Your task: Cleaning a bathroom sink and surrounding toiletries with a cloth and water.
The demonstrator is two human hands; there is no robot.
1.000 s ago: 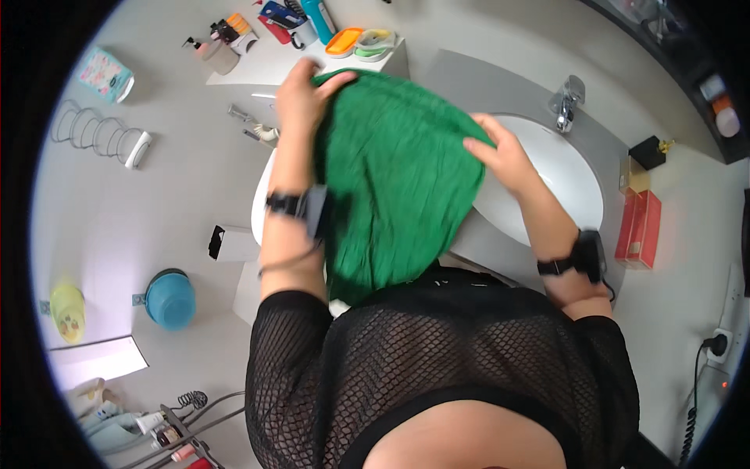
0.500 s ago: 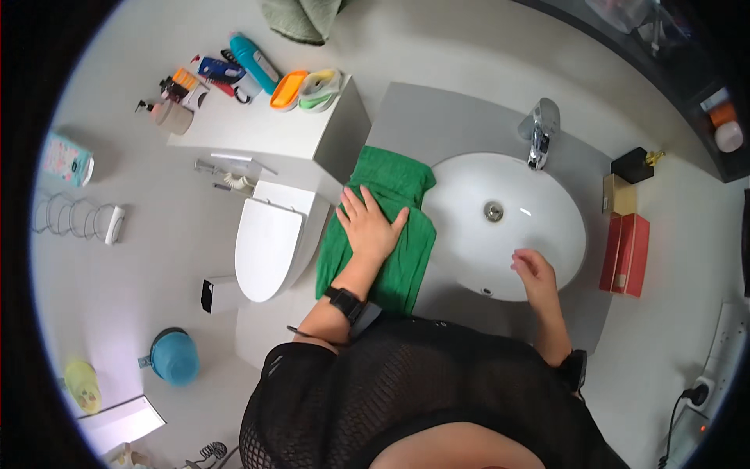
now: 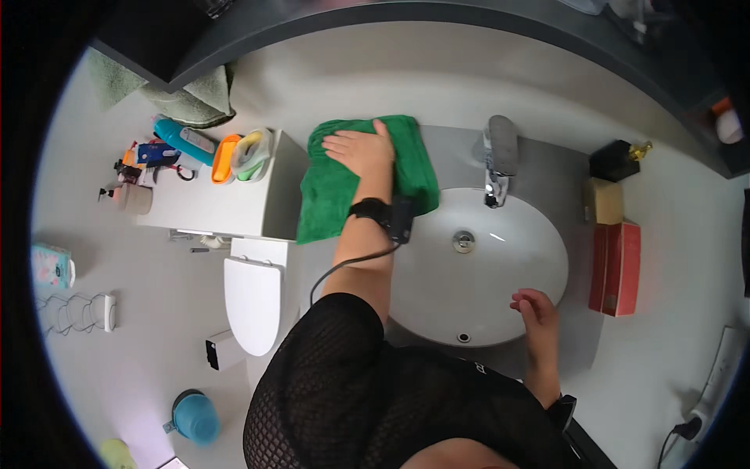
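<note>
Green rectangular fabric cloth (image 3: 328,191) lies spread on the smooth grey counter (image 3: 547,168), at ten o'clock from the white oval ceramic basin (image 3: 437,289). The left hand (image 3: 361,151) rests flat upon it, fingers extended and released. The right hand (image 3: 536,313) is at the basin's four o'clock side, its fingers loosely bent, not clenched.

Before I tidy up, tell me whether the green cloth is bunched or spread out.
Spread out: the green cloth lies broad and mostly flat on the counter under the left hand. Whether it's doubled, I cannot tell.
</note>
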